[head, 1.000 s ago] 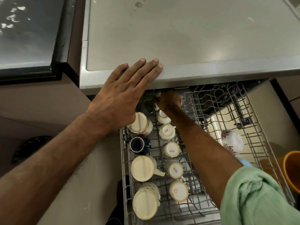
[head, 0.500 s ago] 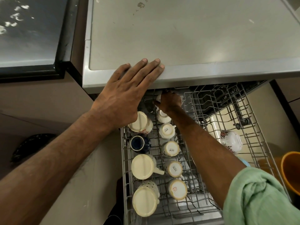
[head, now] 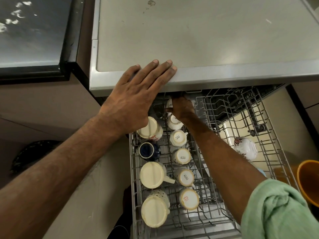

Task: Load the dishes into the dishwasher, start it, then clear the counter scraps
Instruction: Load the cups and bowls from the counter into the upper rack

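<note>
The dishwasher's upper wire rack point(head: 269, 152) is pulled out below the steel counter point(head: 207, 40). Several upturned cream mugs and small cups stand in two rows on its left side, with a dark blue cup point(head: 147, 150) among them. My left hand point(head: 136, 97) lies flat with straight fingers on the counter's front edge. At the rack's far end, under the counter lip, my right hand point(head: 181, 107) holds a small white cup point(head: 170, 104); its fingers are partly hidden. A floral white cup point(head: 245, 148) lies on its side at the right.
An orange bucket point(head: 309, 183) stands on the floor at the right. A dark glass surface point(head: 31, 31) sits at the upper left beside the counter. The right half of the rack holds only the floral cup.
My right hand has reached a little farther back under the counter lip with the small cup. My left hand has stayed on the counter edge.
</note>
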`<action>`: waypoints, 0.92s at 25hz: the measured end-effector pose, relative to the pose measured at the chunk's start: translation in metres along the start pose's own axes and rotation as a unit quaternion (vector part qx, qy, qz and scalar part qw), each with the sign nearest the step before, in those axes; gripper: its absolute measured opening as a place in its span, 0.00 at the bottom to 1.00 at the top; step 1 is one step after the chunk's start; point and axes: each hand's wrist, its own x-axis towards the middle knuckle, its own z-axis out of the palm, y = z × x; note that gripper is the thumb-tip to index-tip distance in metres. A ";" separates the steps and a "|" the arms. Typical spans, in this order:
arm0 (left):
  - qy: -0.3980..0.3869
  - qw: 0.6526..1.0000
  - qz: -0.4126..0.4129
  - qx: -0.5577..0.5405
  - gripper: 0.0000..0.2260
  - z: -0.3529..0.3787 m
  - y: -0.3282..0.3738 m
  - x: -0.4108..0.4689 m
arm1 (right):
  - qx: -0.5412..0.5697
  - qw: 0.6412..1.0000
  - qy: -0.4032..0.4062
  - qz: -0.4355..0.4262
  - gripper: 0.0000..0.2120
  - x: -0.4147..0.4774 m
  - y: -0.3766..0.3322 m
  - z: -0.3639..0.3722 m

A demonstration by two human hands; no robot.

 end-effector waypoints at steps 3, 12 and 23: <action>-0.003 1.000 -0.003 0.001 0.47 0.001 0.000 0.000 | 0.003 1.000 -0.006 0.001 0.26 -0.003 -0.002 0.001; 0.010 1.000 0.003 0.002 0.47 0.003 -0.001 0.000 | -0.007 0.996 0.076 0.043 0.21 -0.005 -0.009 -0.012; 0.027 1.000 0.002 0.008 0.46 0.007 -0.002 -0.001 | 0.018 0.991 0.107 0.079 0.26 -0.008 -0.006 -0.002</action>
